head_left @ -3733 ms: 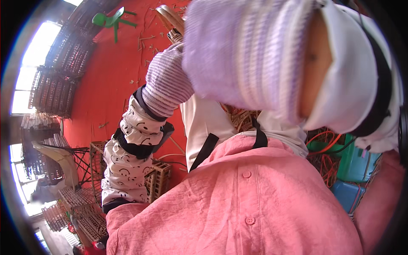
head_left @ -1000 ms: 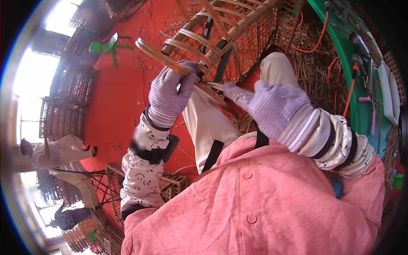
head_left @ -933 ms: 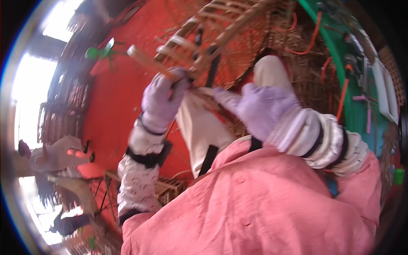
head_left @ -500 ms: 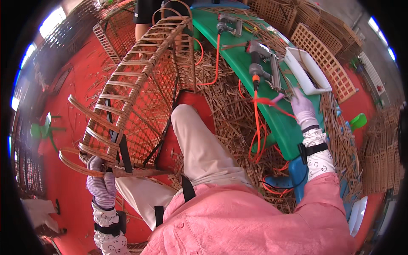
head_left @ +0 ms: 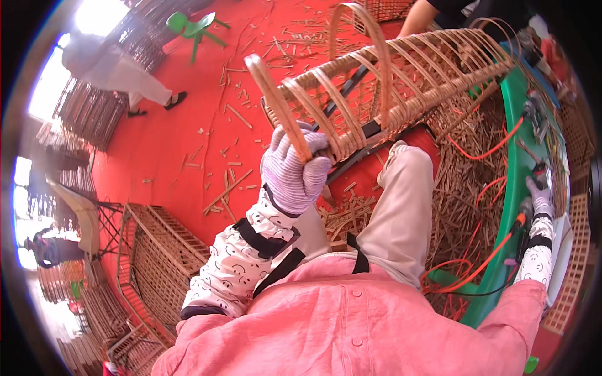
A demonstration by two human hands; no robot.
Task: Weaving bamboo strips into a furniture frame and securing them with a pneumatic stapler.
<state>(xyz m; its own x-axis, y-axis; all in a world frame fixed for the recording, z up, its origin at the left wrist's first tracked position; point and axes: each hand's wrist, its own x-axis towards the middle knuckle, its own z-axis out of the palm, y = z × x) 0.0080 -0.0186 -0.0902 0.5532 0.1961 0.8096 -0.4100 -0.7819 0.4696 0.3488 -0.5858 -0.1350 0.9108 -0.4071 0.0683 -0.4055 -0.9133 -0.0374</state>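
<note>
A long woven rattan frame [head_left: 401,94], with hoops along its top, slants from my lap toward the upper right. At its near end my left hand [head_left: 295,166], in a striped glove, is closed around the lower end of a bent rattan strip [head_left: 276,103]. Another tall hoop [head_left: 385,69] rises beside it. My gloved right hand [head_left: 540,195] is over the green table at the far right, by a nail gun [head_left: 539,169]. Its visible fingers are stretched apart; whether they touch the tool is unclear. A second nail gun [head_left: 533,109] lies farther up the table.
Orange hoses [head_left: 495,266] hang from the green table [head_left: 514,150]. Wood offcuts [head_left: 467,169] cover the floor beneath it. Another person's arm [head_left: 419,17] is behind the frame's far end. Someone walks at upper left near a green chair [head_left: 191,26]; woven frames [head_left: 160,250] stand at left.
The view has turned left. My left hand, still on the strip, has come up beside the frame's end. My right hand has moved from the white tray to the nail gun.
</note>
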